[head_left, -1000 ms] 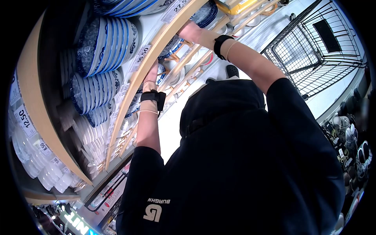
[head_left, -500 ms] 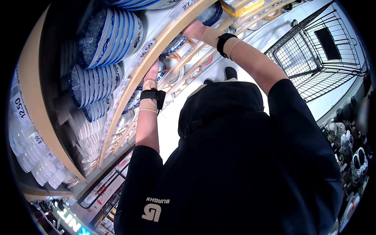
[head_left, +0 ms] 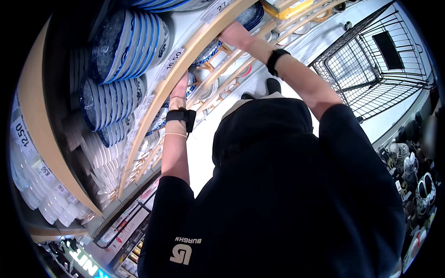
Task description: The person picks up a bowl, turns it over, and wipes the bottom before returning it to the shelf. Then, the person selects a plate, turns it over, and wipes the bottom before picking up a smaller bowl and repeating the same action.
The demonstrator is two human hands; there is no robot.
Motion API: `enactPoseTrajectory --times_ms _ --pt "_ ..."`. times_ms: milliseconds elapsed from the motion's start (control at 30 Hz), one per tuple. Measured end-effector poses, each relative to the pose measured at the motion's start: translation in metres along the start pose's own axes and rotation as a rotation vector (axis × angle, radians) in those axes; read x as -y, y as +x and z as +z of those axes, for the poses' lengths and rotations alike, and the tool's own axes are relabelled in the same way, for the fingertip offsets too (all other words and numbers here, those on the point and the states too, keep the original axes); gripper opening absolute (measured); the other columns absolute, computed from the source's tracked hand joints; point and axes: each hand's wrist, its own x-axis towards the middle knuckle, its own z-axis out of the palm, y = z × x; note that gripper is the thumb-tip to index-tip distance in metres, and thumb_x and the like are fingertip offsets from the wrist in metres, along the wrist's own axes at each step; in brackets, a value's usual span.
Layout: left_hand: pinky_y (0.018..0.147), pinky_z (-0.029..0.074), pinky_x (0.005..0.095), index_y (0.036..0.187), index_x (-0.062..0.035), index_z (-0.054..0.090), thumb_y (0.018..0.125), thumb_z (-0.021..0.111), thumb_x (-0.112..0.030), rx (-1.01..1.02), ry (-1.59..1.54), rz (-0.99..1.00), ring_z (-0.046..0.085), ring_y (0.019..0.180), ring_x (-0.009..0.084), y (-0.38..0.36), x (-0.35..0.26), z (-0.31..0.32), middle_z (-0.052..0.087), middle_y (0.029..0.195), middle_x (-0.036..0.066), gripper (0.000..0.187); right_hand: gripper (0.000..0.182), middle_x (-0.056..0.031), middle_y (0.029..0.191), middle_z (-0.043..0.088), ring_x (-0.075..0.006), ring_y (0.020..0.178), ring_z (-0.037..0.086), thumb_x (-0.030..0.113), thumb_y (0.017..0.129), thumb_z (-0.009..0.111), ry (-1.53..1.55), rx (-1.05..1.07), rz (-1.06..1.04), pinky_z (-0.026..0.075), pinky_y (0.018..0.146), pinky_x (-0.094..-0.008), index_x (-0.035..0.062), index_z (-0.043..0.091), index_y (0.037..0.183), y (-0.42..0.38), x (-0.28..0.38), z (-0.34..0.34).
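Observation:
My left hand (head_left: 180,86) reaches in at a wooden shelf edge (head_left: 160,95), its fingers hidden behind the board. Blue-and-white dishes (head_left: 190,84) on the lower shelf are right beside it. Farther forward and to the right, my right hand (head_left: 235,35) also goes in under the same board, and its fingers are out of sight. Nearest to it are blue-rimmed dishes (head_left: 251,17). Whether either hand holds anything is hidden. Both wrists wear black bands.
Stacked blue-and-white bowls (head_left: 132,44) fill the shelf at left, with white dishes (head_left: 104,157) nearby. Price labels (head_left: 174,59) line the board. A black wire shopping cart (head_left: 384,69) stands at right. Shoe-like goods (head_left: 424,190) crowd the lower right edge.
My right forearm and its wristband have shifted slightly down and to the right. My left hand stays almost in place, with its fingers still behind the board.

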Motion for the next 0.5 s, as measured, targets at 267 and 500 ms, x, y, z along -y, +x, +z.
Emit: enactPoseTrajectory --times_ms 267,500 --pt "0.1 0.041 0.0492 0.129 0.0058 0.053 0.096 0.059 -0.029 0.065 -0.162 -0.024 0.053 0.118 0.0444 -0.021 -0.052 -0.028 0.057 0.126 0.029 0.048 0.057 -0.0248 0.079 0.066 -0.04 0.075 0.065 0.001 0.087 0.055 0.445 0.017 0.304 0.053 0.073 -0.0474 0.0038 0.043 0.143 -0.057 0.017 0.02" --pt "0.116 0.026 0.0461 0.145 0.0059 0.035 0.094 0.061 -0.029 0.124 -0.213 -0.053 0.035 0.138 0.0449 -0.023 -0.054 -0.021 0.038 0.148 0.031 0.067 0.067 -0.0226 0.089 0.07 -0.0385 0.087 0.069 0.007 0.081 0.06 0.37 0.05 0.467 0.056 0.076 -0.0478 0.0112 0.044 0.146 -0.052 0.035 0.009"
